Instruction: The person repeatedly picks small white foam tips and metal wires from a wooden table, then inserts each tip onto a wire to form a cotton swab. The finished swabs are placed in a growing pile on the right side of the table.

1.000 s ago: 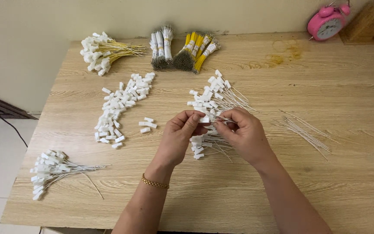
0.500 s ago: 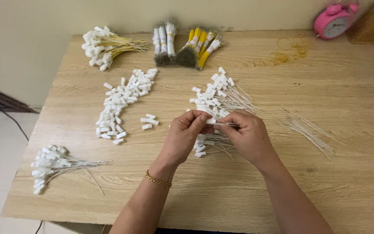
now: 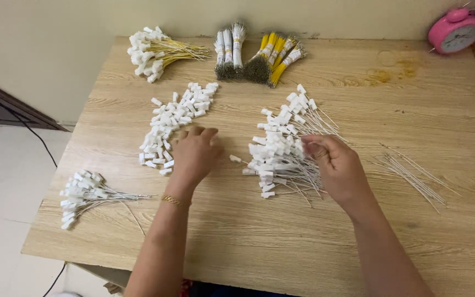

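loose white plastic connectors (image 3: 172, 122) lie in a long scatter at centre-left of the counter (image 3: 314, 242), and the left hand (image 3: 195, 154) rests palm-down at their near end, its grip loosely curled, holding nothing visible. the right hand (image 3: 341, 168) pinches into the pile of white-capped wires (image 3: 282, 147) just right. bare wires (image 3: 413, 175) lie further right, a pink clock (image 3: 457, 30) far right.

Both forearms are bare, with no sleeves visible up to the lower edge of the view. The left hand (image 3: 194, 154) has a thin gold-coloured bracelet (image 3: 173, 201) of small links around the wrist. The right hand (image 3: 337, 168) wears nothing: no ring, no watch, no glove. The fingernails look short and without colour.
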